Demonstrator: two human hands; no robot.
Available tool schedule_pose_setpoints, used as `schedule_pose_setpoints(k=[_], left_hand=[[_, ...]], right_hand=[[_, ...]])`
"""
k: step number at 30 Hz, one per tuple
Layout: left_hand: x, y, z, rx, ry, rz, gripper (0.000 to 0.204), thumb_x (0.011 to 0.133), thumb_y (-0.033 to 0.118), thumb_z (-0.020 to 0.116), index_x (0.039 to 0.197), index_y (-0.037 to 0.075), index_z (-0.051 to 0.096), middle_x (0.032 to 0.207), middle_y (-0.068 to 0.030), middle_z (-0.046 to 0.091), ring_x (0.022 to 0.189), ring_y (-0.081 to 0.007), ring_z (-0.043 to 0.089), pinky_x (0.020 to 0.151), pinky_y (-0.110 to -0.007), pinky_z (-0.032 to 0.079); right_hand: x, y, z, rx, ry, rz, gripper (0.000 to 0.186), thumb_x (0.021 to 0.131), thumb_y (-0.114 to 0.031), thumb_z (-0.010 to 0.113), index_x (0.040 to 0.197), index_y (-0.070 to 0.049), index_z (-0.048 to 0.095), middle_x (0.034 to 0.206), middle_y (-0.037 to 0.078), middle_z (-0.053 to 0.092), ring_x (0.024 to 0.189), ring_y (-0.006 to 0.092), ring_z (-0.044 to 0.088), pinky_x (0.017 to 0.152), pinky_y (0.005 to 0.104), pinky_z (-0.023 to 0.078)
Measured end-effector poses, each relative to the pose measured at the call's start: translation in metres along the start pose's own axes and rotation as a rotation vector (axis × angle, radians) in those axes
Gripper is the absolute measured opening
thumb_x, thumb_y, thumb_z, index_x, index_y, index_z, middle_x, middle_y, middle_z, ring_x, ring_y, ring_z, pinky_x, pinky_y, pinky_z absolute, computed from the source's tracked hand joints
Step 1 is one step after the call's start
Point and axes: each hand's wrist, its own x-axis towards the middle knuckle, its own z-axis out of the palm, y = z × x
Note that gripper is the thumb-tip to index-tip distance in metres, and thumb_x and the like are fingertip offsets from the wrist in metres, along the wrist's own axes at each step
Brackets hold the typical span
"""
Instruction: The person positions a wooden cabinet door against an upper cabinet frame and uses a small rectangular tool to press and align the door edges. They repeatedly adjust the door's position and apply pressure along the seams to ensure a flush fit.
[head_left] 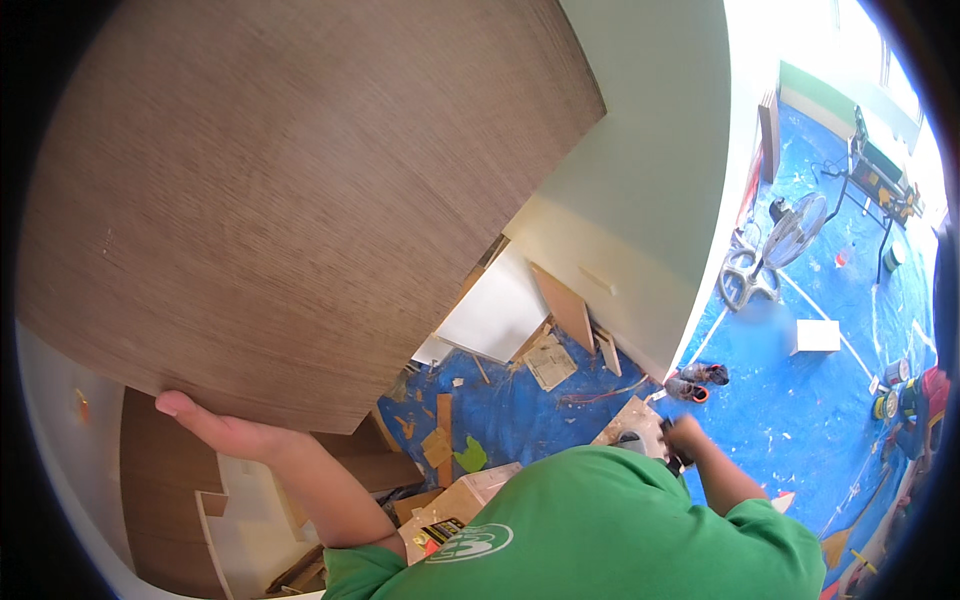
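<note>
A large brown wood-grain panel (300, 190) fills the upper left, tilted in front of me. My left hand (225, 430) is raised to its lower edge and supports it there, thumb outstretched; the other fingers are partly hidden. Down at my right side, my right hand (686, 436) is closed round a black-handled tool (676, 460), whose kind I cannot make out. Below that hand is a pale, stained board (632, 420) with a grey rounded item (629, 441) on it.
Blue sheeting (770, 410) covers the floor, strewn with wood offcuts (444, 440). A pale wall (640, 190) stands right of the panel. Farther right are a standing fan (795, 232), a white box (817, 336), shoes (697, 381), paint cans (886, 404) and a machine on legs (880, 185).
</note>
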Motion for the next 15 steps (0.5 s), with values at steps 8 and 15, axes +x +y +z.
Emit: schedule_pose_setpoints(k=[8,15], left_hand=[[-0.006,0.000,0.006,0.055,0.083,-0.009,0.080,0.099,0.060,0.041,0.151,0.000,0.031,0.157,-0.0152,0.030,0.140,-0.0306,0.034,0.114,-0.041,0.028],[0.006,-0.007,-0.010,-0.101,-0.021,-0.001,0.079,0.098,0.058,0.044,0.151,0.001,0.030,0.156,-0.0153,0.031,0.141,-0.0280,0.033,0.114,-0.041,0.031]], right_hand=[[-0.022,0.123,-0.023,0.075,-0.087,0.500,0.016,0.082,0.006,0.069,0.092,0.012,0.059,0.075,0.022,0.060,0.064,0.0419,0.069,0.051,0.0559,0.059],[-0.005,0.070,-0.074,0.253,-0.054,0.339,0.018,0.084,0.005,0.070,0.090,0.005,0.053,0.071,0.021,0.059,0.056,0.0378,0.066,0.049,0.0533,0.057]])
